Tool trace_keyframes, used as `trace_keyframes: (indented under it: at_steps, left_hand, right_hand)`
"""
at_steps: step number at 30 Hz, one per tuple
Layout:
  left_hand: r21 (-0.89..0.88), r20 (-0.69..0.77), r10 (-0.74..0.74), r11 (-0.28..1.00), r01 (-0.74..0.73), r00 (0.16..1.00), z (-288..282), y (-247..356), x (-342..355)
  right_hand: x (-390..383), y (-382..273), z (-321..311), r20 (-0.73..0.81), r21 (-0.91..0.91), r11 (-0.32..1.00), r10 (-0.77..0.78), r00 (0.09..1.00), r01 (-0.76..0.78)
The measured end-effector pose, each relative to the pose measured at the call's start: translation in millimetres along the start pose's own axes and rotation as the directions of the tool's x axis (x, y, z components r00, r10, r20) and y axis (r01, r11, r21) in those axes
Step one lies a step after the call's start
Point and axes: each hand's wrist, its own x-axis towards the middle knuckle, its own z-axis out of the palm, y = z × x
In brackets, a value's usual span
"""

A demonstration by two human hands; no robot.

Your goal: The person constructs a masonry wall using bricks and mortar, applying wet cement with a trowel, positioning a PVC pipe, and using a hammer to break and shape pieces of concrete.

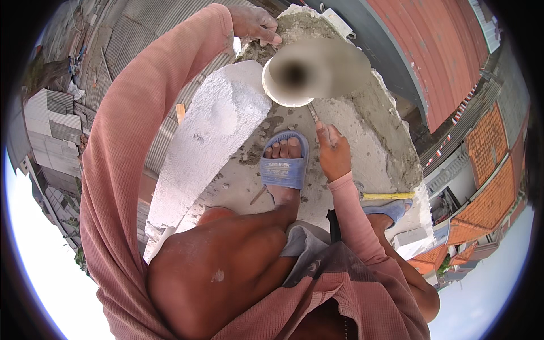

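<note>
I have the grey ledge (362,144) below me, a pale block (195,141) along its left side, and the white-rimmed container (271,90) near the block, its inside blurred. The left hand (256,24) is beyond the block, fingers bent; I cannot tell whether they grip anything. The right hand's (334,152) fingers are clamped on 1 thin rod (313,113) beside the container.

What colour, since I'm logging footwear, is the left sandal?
Blue; the left sandal shows best in the head view.
</note>
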Motion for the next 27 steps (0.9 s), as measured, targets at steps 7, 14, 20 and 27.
trace_keyframes:
  at_steps: [7,14,20,27]
  left_hand:
    - [0.007,-0.007,0.017,1.0,-0.017,1.0,-2,3,-4]
    - [-0.386,0.137,-0.108,0.91,0.153,0.985,-50,-26,-4]
    - [-0.016,0.048,-0.11,0.994,0.111,0.993,-21,-18,-9]
    - [-0.258,-0.079,-0.144,0.959,0.119,0.986,-50,-24,-26]
  right_hand:
    - [2,10,-2,0.027,0.167,0.982,0.08,0.996,-0.083]
    - [47,-7,10,0.108,0.236,0.964,0.095,0.99,-0.118]
    - [7,-10,4,0.155,0.207,0.959,0.165,0.974,-0.195]
    - [31,-2,22,0.082,0.33,0.933,0.121,0.989,-0.141]
